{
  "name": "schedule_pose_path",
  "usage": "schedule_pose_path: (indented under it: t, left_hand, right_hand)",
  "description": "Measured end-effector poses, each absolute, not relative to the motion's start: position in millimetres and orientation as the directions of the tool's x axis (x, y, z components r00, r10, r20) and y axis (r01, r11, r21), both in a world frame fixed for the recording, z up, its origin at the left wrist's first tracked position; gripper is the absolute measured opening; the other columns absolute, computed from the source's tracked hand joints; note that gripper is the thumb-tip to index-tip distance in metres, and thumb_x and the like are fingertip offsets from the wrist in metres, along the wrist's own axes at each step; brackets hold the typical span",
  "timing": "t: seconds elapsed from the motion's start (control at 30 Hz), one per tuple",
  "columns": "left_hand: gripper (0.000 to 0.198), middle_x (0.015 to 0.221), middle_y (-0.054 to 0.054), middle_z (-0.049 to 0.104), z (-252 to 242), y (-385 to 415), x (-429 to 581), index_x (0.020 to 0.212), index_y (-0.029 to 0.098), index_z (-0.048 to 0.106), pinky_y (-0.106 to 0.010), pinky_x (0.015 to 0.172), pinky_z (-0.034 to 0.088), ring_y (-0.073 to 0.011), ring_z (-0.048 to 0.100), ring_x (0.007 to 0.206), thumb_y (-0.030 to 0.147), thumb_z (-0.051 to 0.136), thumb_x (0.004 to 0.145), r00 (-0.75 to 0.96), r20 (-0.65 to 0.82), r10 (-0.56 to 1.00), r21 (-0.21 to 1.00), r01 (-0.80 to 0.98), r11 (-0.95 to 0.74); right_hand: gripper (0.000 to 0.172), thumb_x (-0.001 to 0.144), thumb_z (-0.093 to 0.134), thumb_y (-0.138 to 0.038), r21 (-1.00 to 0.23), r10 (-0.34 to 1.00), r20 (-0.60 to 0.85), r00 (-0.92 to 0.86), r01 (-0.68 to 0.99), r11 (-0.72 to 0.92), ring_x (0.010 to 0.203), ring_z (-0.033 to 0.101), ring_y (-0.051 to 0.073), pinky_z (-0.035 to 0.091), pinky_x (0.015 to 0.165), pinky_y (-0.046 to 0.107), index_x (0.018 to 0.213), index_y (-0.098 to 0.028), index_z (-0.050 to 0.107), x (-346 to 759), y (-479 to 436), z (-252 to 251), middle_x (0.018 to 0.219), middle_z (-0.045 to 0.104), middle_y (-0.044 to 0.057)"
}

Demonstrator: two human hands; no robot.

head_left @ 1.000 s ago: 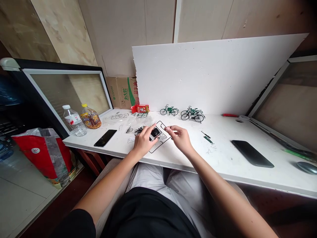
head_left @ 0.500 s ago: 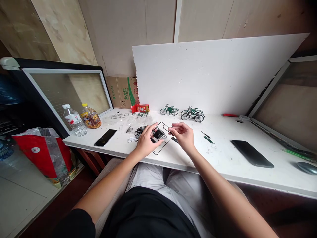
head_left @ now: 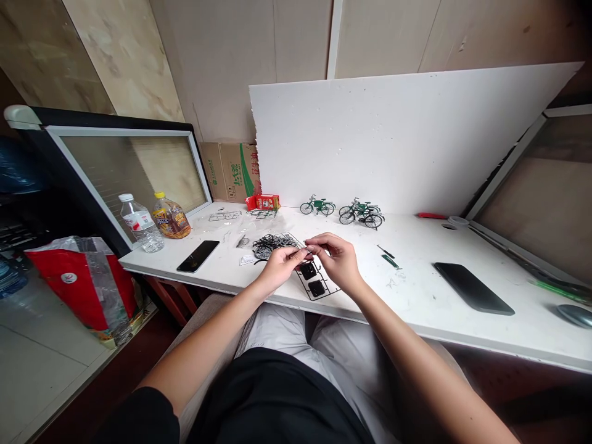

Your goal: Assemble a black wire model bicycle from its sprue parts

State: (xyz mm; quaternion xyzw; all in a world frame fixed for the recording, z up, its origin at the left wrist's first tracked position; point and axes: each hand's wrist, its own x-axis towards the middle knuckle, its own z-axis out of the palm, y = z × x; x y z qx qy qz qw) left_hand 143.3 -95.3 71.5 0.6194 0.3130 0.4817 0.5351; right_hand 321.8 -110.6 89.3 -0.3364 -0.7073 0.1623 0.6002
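My left hand (head_left: 280, 266) and my right hand (head_left: 337, 256) meet fingertip to fingertip above the white table. Both are closed in a pinch; whatever small piece is between the fingers is hidden. Just below them is a thin black plastic sprue frame (head_left: 331, 294) with two dark square panels (head_left: 317, 288) in it. Its upper part runs behind the fingers, and I cannot tell whether it rests on the table or is held. Beyond my left hand lies a pile of black bicycle model parts (head_left: 266, 243), wheels among them.
Assembled model bicycles (head_left: 317, 205) stand at the back. On the right are a small green-handled tool (head_left: 391, 261), a black phone-like slab (head_left: 472, 287) and a mouse (head_left: 575, 314). To the left are a phone (head_left: 198, 256), a water bottle (head_left: 141, 223) and a drink bottle (head_left: 171, 216).
My hands have come together at the fingertips. The sprue frame, earlier tilted up between them, is now lower and turned, with both dark panels showing. More of the parts pile is visible.
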Motion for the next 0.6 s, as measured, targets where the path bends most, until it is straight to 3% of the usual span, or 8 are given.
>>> schedule_pose_path:
  t: [0.23, 0.3, 0.37, 0.43, 0.5, 0.6]
  left_hand:
    - [0.049, 0.093, -0.008, 0.077, 73, -95, 141, 0.098, 0.013, 0.077, -0.031, 0.076, 0.055, -0.0174, 0.069, 0.078, 0.058, 0.084, 0.080, 0.288, 0.273, 0.918, 0.960, -0.147, -0.240]
    - [0.051, 0.094, -0.009, 0.077, 75, -96, 140, 0.099, 0.014, 0.076, -0.030, 0.073, 0.055, -0.0173, 0.069, 0.076, 0.061, 0.082, 0.081, 0.268, 0.276, 0.923, 0.959, -0.140, -0.246]
    - [0.051, 0.098, -0.010, 0.078, 77, -97, 139, 0.101, 0.014, 0.075, -0.030, 0.071, 0.056, -0.0183, 0.070, 0.077, 0.062, 0.080, 0.082, 0.254, 0.273, 0.928, 0.960, -0.129, -0.248]
    - [0.052, 0.102, -0.012, 0.079, 79, -98, 139, 0.103, 0.014, 0.074, -0.031, 0.073, 0.057, -0.0202, 0.072, 0.081, 0.062, 0.080, 0.083, 0.253, 0.269, 0.929, 0.961, -0.131, -0.243]
    - [0.053, 0.103, -0.013, 0.080, 80, -96, 138, 0.103, 0.014, 0.074, -0.034, 0.079, 0.058, -0.0230, 0.074, 0.088, 0.062, 0.080, 0.083, 0.256, 0.279, 0.926, 0.957, -0.156, -0.245]
    - [0.053, 0.107, -0.014, 0.079, 81, -91, 133, 0.101, 0.014, 0.075, -0.038, 0.087, 0.058, -0.0272, 0.074, 0.102, 0.061, 0.083, 0.080, 0.269, 0.292, 0.918, 0.953, -0.168, -0.254]
  right_hand:
    - [0.010, 0.098, 0.068, -0.030, -0.570, 0.630, 0.766, -0.131, 0.315, 0.759, 0.110, 0.069, 0.026, 0.057, 0.095, 0.043, 0.095, -0.025, 0.076, 318, -116, 94, 0.111, 0.073, 0.009]
    - [0.008, 0.098, 0.068, -0.028, -0.550, 0.615, 0.783, -0.094, 0.358, 0.755, 0.113, 0.068, 0.026, 0.056, 0.096, 0.043, 0.103, -0.025, 0.073, 318, -116, 94, 0.118, 0.072, 0.010]
    - [0.025, 0.096, 0.070, -0.028, -0.579, 0.639, 0.767, -0.052, 0.373, 0.725, 0.108, 0.069, 0.025, 0.057, 0.090, 0.040, 0.120, -0.025, 0.067, 318, -115, 93, 0.125, 0.071, 0.011]
    - [0.037, 0.097, 0.067, -0.028, -0.645, 0.703, 0.708, -0.061, 0.349, 0.680, 0.095, 0.072, 0.022, 0.057, 0.079, 0.035, 0.133, -0.025, 0.061, 321, -112, 90, 0.119, 0.073, 0.010]
    - [0.035, 0.099, 0.060, -0.026, -0.682, 0.745, 0.658, -0.106, 0.333, 0.651, 0.081, 0.071, 0.020, 0.055, 0.072, 0.032, 0.134, -0.024, 0.064, 325, -107, 87, 0.103, 0.076, 0.007]
    - [0.041, 0.096, 0.049, -0.014, -0.623, 0.706, 0.695, -0.133, 0.378, 0.685, 0.076, 0.068, 0.018, 0.054, 0.073, 0.031, 0.127, -0.025, 0.074, 332, -102, 84, 0.087, 0.075, 0.003]
